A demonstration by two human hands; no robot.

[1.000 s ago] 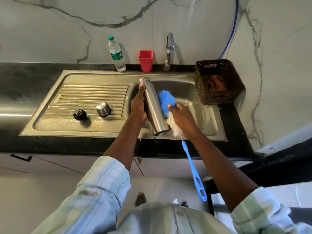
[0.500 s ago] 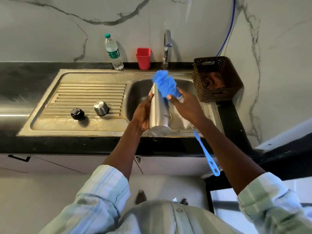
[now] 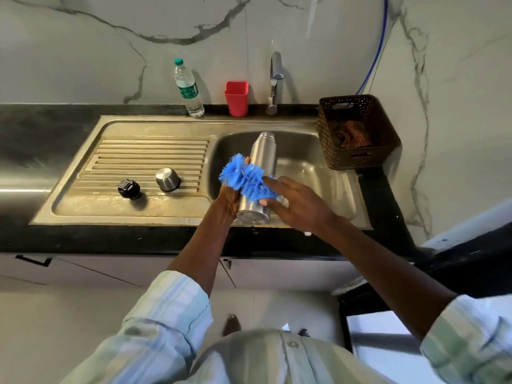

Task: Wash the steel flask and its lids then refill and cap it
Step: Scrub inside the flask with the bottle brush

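Note:
I hold the steel flask (image 3: 261, 162) over the sink basin (image 3: 304, 173), its mouth pointing away and its base toward me. My left hand (image 3: 228, 199) grips the flask's lower body from the left. My right hand (image 3: 296, 202) holds the blue bottle brush (image 3: 245, 176) and lays its bristles across the flask's side; the handle is hidden under my hand. On the ribbed drainboard (image 3: 124, 162) stand the black inner lid (image 3: 128, 189) and the steel cap (image 3: 167, 179).
Behind the sink stand a plastic water bottle (image 3: 188, 88), a red cup (image 3: 237, 98) and the tap (image 3: 274, 81). A brown basket (image 3: 357, 131) with a cloth sits to the right of the sink. Black countertop (image 3: 41, 134) surrounds the sink.
The brush has come down from the flask's mouth to lie across its middle. The flask has tilted with its mouth further away.

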